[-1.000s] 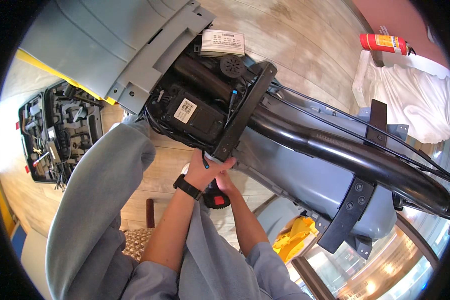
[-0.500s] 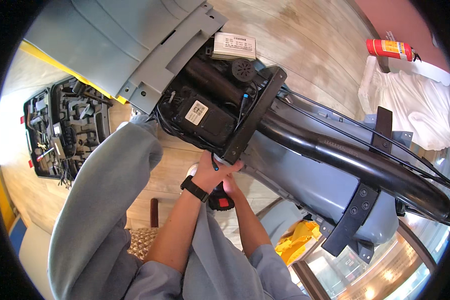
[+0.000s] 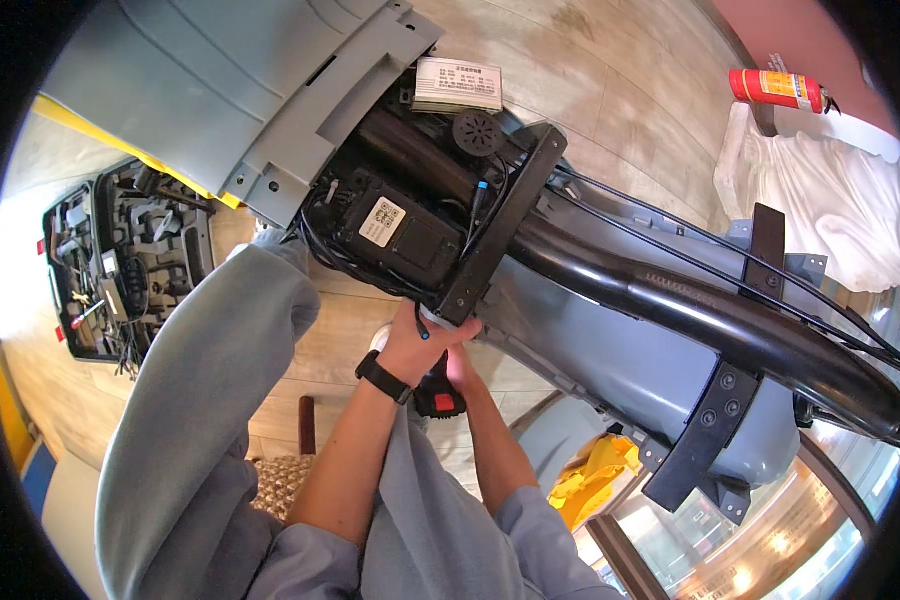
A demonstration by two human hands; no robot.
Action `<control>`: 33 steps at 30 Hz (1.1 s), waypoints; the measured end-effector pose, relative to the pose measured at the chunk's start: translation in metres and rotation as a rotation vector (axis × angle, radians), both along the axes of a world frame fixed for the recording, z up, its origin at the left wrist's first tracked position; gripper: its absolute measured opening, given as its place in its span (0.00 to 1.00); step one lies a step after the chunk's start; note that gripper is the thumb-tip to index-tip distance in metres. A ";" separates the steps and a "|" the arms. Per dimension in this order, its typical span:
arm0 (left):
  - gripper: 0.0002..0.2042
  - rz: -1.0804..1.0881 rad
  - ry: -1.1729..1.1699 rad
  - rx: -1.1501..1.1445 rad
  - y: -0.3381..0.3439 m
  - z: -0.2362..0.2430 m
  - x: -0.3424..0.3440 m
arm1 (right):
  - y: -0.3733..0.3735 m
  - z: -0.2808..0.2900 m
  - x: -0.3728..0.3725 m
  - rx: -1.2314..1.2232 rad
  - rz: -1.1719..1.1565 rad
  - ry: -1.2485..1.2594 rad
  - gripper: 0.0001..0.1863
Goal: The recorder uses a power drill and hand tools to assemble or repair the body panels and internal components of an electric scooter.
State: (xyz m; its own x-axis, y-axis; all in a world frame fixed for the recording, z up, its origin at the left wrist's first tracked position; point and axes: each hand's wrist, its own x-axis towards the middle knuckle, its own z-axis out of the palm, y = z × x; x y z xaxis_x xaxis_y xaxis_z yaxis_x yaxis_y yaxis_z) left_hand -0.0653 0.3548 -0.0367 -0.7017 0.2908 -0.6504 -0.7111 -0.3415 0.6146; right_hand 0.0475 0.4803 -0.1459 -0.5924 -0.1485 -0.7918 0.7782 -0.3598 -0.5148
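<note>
My left hand point(image 3: 420, 345), with a black watch on its wrist, is closed at the lower end of a black metal bracket point(image 3: 505, 220). What its fingers grip is hidden below the bracket. Just behind it, my right hand point(image 3: 460, 368) is wrapped round the handle of a cordless power tool point(image 3: 438, 402), black with a red patch at its base; its front end is out of sight. A thin black cable with a blue tip point(image 3: 423, 330) dangles over my left hand. Above lies a black control box point(image 3: 410, 235) with a white label, beside a thick black tube point(image 3: 660, 290).
Grey plastic body panels point(image 3: 240, 90) fill the upper left. An open tool case point(image 3: 130, 260) lies on the floor at left. A silver box point(image 3: 457, 85) and a round black speaker point(image 3: 478, 132) sit above the bracket. A red fire extinguisher point(image 3: 775, 88) is at upper right.
The machine's upper-left part sits slightly further left in the picture. Both hands keep their hold under the bracket, with hardly any movement.
</note>
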 end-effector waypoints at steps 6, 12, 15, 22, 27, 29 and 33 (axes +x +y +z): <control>0.18 0.090 -0.023 0.079 0.003 0.003 0.000 | 0.004 -0.007 0.003 0.067 0.080 0.008 0.24; 0.18 0.020 -0.065 0.065 0.003 0.002 -0.001 | 0.005 -0.005 0.003 0.054 0.063 -0.045 0.25; 0.19 0.023 -0.018 0.066 0.004 -0.001 0.001 | 0.004 -0.004 0.003 0.095 0.058 -0.038 0.24; 0.18 0.019 -0.018 0.028 0.004 -0.003 0.002 | -0.001 0.014 -0.009 0.135 0.074 -0.004 0.25; 0.18 0.017 -0.015 0.020 0.001 -0.004 0.001 | -0.005 0.021 -0.010 0.173 0.091 0.089 0.23; 0.19 0.036 -0.034 0.042 0.003 0.000 -0.001 | -0.004 0.020 -0.009 0.215 0.093 0.125 0.22; 0.19 0.047 0.012 0.038 0.004 0.004 -0.004 | 0.000 0.016 -0.009 0.143 0.084 0.153 0.21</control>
